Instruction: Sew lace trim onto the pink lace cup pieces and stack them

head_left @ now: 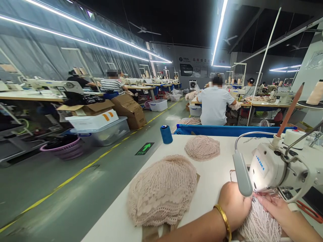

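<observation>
Under the head of a white sewing machine point(267, 164), a piece of pale lace fabric point(261, 222) hangs toward me, brightly lit. My left hand point(234, 201), with a gold bangle at the wrist, is closed at the left edge of the lace beside the needle area. On the other side, my right hand point(274, 205) presses the lace between thumb and fingers near the presser foot. The needle itself is hidden. To the left lies a large stack of beige lace pieces point(164, 191), and behind it a smaller lace pile point(202, 148).
A blue thread spool point(166, 134) stands at the table's far left corner. A grey lamp point(242, 173) hangs close over my left hand. Orange-handled scissors point(309, 211) lie at right. Ahead, a person in a white shirt point(214, 106) sits; boxes and a purple basket point(63, 148) line the aisle.
</observation>
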### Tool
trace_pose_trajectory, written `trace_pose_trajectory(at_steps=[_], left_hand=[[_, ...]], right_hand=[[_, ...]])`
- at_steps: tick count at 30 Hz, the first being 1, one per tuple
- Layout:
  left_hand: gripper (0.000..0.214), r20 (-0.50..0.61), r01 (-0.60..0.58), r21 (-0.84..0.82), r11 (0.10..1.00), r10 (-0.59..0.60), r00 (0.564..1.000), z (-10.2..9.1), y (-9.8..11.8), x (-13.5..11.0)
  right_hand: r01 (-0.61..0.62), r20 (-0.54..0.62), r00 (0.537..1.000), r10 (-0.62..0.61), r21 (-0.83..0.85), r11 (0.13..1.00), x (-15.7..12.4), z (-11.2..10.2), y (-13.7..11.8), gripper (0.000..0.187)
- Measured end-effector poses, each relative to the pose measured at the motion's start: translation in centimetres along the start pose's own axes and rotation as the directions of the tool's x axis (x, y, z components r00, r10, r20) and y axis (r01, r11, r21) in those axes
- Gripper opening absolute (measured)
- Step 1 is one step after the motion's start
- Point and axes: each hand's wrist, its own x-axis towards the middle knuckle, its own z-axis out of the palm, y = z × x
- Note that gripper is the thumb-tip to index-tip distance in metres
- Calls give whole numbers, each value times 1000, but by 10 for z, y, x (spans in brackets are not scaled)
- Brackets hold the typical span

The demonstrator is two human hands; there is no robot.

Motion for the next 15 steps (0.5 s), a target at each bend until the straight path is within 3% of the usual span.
trace_pose_trajectory(at_steps=[15], left_hand=[[22,-13,-15,5,1000,15,1000,3,-1,0]], right_hand=[[34,16,999,-34,-13,999,9,0,-1,35]])
